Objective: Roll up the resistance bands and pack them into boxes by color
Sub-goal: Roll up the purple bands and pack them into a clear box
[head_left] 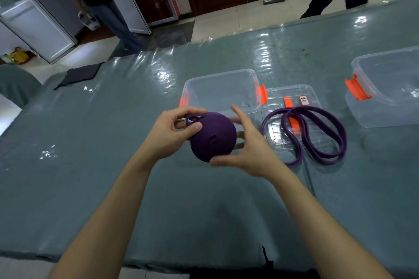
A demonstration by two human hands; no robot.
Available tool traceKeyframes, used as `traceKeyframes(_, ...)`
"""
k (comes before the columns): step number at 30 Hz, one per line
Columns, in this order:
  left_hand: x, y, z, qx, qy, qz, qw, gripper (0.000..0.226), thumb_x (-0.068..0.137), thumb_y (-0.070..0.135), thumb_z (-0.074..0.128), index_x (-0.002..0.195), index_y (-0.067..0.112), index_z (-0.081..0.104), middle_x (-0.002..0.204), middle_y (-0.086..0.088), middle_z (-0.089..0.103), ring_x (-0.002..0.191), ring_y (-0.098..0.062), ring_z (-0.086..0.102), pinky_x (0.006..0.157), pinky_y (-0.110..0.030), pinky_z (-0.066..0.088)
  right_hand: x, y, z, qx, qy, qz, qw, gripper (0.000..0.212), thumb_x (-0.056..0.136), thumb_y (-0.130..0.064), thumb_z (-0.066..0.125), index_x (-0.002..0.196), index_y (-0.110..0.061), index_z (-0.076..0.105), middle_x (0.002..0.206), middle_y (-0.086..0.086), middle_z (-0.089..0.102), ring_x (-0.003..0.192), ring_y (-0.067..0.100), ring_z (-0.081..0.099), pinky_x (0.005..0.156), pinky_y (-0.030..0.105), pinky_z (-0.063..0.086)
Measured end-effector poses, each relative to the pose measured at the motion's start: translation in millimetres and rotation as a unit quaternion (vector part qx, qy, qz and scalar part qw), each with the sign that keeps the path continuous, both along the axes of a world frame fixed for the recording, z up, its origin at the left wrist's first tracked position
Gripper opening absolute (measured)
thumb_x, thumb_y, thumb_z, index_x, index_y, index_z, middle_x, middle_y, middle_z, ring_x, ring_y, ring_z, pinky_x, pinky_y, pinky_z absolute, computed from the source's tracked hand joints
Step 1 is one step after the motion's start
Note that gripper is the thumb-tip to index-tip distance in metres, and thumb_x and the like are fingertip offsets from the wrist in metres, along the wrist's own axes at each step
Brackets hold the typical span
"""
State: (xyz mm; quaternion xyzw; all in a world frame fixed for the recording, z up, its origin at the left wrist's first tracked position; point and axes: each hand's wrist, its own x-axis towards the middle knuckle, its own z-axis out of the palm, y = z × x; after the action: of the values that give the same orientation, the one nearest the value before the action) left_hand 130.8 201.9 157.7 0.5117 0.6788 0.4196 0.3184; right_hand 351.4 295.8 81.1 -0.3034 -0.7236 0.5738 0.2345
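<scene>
**Rubber coil wants to spring open**

We hold the purple roll (213, 140) above the tabletop (113, 188), before the clear box (221, 74). Left hand (169, 135) pinches its loose end loop. Right hand (251, 151) cups it, fingers seemingly behind. Light, soft and springy, we judge: grip across the coil.

Glossy plastic sheet over table (113, 165); clear plastic box (221, 88); matt rubbery band roll (213, 138).
</scene>
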Motion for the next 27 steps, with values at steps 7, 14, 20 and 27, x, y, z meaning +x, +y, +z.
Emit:
traceKeyframes(7, -21.0, 41.7, -13.3, 0.003, -0.072, 0.048, 0.996, 0.022, 0.104, 0.005, 0.071, 0.124, 0.015, 0.071, 0.116, -0.014, 0.076, 0.095, -0.020, 0.075, 0.084, -0.040, 0.067, -31.2, 27.3, 9.8, 0.322, -0.063, -0.086, 0.941, 0.110, 0.065, -0.052, 0.089, 0.156, -0.021, 0.037, 0.147, -0.007, 0.048, 0.113, 0.022, 0.065, 0.084, 0.042, 0.063)
traceKeyframes(14, -59.5, 94.3, -20.3, 0.024, -0.120, 0.092, 0.988, 0.016, 0.103, 0.009, 0.074, 0.119, 0.012, 0.072, 0.115, -0.010, 0.078, 0.093, -0.014, 0.075, 0.079, -0.027, 0.062, -79.0, 81.1, 21.9, 0.380, -0.132, -0.092, 0.911, 0.103, 0.063, -0.057, 0.083, 0.149, -0.014, 0.045, 0.133, 0.001, 0.056, 0.104, 0.027, 0.065, 0.079, 0.042, 0.058)
traceKeyframes(20, -82.7, 161.4, -48.0, -0.023, -0.174, 0.110, 0.978, 0.029, 0.114, 0.009, 0.052, 0.133, 0.010, 0.074, 0.131, -0.010, 0.075, 0.108, -0.018, 0.077, 0.082, -0.030, 0.064, -117.3, 132.0, 10.5, 0.380, -0.247, -0.135, 0.881, 0.094, 0.055, -0.063, 0.077, 0.131, -0.014, 0.055, 0.116, -0.001, 0.062, 0.107, 0.026, 0.056, 0.094, 0.043, 0.047)
traceKeyframes(27, -100.5, 214.5, -119.5, -0.187, -0.006, 0.087, 0.979, 0.037, 0.107, 0.005, 0.050, 0.129, 0.016, 0.078, 0.115, -0.009, 0.082, 0.106, -0.032, 0.077, 0.098, -0.050, 0.063, -142.1, 177.7, -29.5, 0.295, -0.399, -0.043, 0.867, 0.089, 0.058, -0.068, 0.083, 0.119, -0.010, 0.054, 0.115, 0.006, 0.064, 0.107, 0.030, 0.062, 0.088, 0.042, 0.055)
